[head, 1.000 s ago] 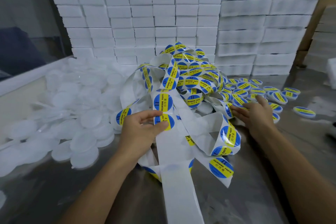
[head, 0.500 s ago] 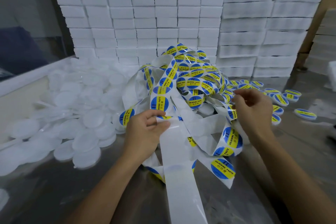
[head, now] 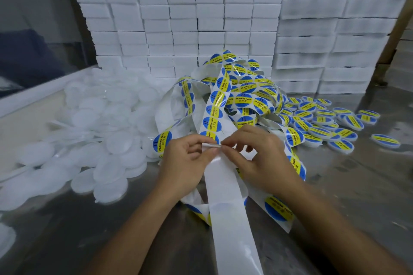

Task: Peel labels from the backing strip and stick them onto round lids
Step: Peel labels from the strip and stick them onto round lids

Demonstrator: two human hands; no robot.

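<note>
Head view, hands: We see the left hand and the right hand meeting at one fold of the strip. A second ago the right hand lay flat among the loops to the right; it has since crossed to the fold.
Left hand: Thumb and fingers pinch the strip at the fold, bending it back on itself.
Right hand: Fingertips pinch at the same fold, just beside the left thumb. We cannot tell whether a label edge is already lifted.
Strip: The bare stretch runs from the fold toward us over the bench. Beyond the fold it climbs into a tangled heap that carries blue and yellow labels.
Next label: One label sits on the strip touching the fold, half hidden by the hands.
Blank lids: A pile of white lids lies left of the heap, near the left hand.
Labelled lids: Finished lids lie spread to the right, apart from the hands.
Background: Stacked white blocks stand behind the heap.
Meaning of the change: We judge that the right hand has finished with the last lid and that a new peel is starting. No lid is in either hand yet.
</note>
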